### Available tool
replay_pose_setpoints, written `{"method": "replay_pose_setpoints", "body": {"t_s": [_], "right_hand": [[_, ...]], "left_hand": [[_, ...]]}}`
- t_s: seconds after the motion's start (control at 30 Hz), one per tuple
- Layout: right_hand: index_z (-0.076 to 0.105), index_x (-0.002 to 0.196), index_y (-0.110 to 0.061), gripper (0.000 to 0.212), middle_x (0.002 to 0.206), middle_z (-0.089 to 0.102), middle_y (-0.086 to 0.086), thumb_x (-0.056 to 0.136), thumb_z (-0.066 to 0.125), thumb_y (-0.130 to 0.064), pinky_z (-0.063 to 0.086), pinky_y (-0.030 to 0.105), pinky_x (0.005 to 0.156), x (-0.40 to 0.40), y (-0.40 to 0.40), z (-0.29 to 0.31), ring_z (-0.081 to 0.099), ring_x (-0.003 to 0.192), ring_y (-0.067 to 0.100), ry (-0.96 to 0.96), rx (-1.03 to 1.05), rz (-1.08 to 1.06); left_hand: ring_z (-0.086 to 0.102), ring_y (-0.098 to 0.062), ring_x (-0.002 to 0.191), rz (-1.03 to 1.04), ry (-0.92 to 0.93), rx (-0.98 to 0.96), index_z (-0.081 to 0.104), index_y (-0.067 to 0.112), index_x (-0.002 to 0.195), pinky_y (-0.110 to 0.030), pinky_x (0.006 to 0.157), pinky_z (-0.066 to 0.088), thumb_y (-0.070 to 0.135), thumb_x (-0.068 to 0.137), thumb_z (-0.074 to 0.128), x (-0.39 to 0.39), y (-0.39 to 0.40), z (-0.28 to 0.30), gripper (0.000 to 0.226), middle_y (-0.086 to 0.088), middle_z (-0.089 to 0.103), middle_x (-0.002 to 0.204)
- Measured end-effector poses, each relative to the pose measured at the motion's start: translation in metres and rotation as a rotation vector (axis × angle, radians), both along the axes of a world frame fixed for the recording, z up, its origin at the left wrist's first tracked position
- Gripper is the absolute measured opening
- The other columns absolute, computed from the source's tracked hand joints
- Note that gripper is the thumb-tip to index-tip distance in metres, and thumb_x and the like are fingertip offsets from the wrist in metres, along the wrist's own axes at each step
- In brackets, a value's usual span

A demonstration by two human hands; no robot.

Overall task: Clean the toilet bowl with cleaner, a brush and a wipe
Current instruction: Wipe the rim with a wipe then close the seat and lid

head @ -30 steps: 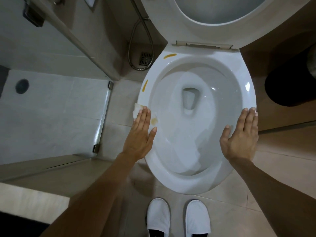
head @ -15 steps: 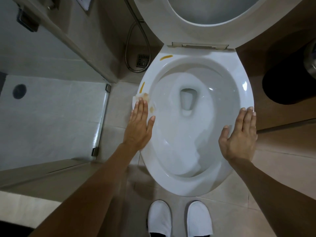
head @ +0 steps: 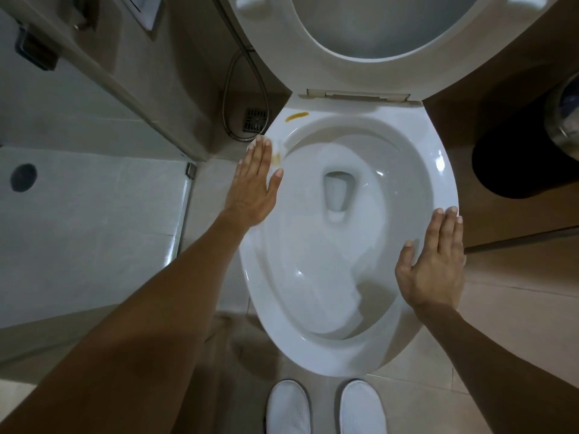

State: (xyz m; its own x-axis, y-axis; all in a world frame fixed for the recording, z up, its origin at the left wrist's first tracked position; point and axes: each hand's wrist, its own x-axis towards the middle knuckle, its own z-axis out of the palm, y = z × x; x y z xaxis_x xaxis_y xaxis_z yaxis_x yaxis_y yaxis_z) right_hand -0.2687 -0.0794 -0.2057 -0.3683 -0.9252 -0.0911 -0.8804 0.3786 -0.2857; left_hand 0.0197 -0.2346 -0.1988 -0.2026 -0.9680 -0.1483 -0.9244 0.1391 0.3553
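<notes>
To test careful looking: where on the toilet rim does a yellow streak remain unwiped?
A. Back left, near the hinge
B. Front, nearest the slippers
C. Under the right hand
A: the yellow streak lies on the rim ahead of the left hand.

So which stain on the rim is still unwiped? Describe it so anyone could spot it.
Start at the white toilet bowl with its seat raised. Follow the rim to its back left corner, near the hinge. The yellow streak lies there, a crisp curved dash beyond the left hand, unlike the faint smudge beside that hand's fingers.
</notes>
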Motion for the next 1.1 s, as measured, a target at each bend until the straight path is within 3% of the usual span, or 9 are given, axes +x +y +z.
{"method": "replay_pose_setpoints", "body": {"t_s": [0.3,0.5,0.7,0.83,1.1], "right_hand": [[0.006,0.154,-0.01,0.071,0.162,0.002,0.008,0.092,0.025,-0.038,0.021,0.048,0.118,0.0,0.0,0.0,0.002,0.149,0.022,0.012,0.016,-0.002],[0.006,0.154,-0.009,0.071,0.162,0.002,0.008,0.091,0.027,-0.036,0.023,0.049,0.115,0.001,-0.001,0.001,0.003,0.149,0.023,0.018,0.027,-0.005],[0.005,0.154,-0.01,0.072,0.162,0.001,0.008,0.092,0.028,-0.035,0.015,0.045,0.119,0.001,-0.001,0.002,0.001,0.149,0.023,0.028,0.038,0.006],[0.003,0.154,-0.01,0.072,0.162,0.0,0.008,0.091,0.028,-0.036,0.008,0.044,0.12,0.0,0.0,0.002,-0.001,0.149,0.022,0.059,0.058,0.007],[0.004,0.154,-0.01,0.072,0.162,0.0,0.009,0.091,0.028,-0.037,0.009,0.045,0.12,0.001,0.0,0.004,0.0,0.149,0.022,0.046,0.061,0.009]], "left_hand": [[-0.01,-0.01,0.145,-0.076,0.064,0.019,0.004,0.013,0.152,-0.028,0.117,-0.001,0.048,0.098,0.018,0.017,0.054,0.002,0.066,0.003,-0.001,0.159],[-0.017,-0.004,0.142,-0.03,0.056,0.079,-0.002,0.015,0.151,-0.02,0.115,-0.007,0.051,0.094,0.011,0.021,0.084,0.003,0.069,0.008,-0.009,0.156],[-0.012,-0.01,0.143,-0.087,0.032,0.039,0.001,0.012,0.152,-0.032,0.119,-0.001,0.047,0.099,0.017,0.016,0.038,0.003,0.065,-0.001,-0.004,0.16],[-0.013,-0.009,0.143,-0.06,0.014,0.03,-0.001,0.012,0.152,-0.031,0.117,-0.004,0.038,0.103,0.023,0.008,0.028,0.001,0.061,-0.002,-0.005,0.16],[-0.011,-0.011,0.145,-0.05,0.071,0.036,0.003,0.009,0.151,-0.026,0.118,-0.003,0.048,0.096,0.013,0.02,0.077,-0.002,0.068,-0.001,-0.002,0.159]]}}
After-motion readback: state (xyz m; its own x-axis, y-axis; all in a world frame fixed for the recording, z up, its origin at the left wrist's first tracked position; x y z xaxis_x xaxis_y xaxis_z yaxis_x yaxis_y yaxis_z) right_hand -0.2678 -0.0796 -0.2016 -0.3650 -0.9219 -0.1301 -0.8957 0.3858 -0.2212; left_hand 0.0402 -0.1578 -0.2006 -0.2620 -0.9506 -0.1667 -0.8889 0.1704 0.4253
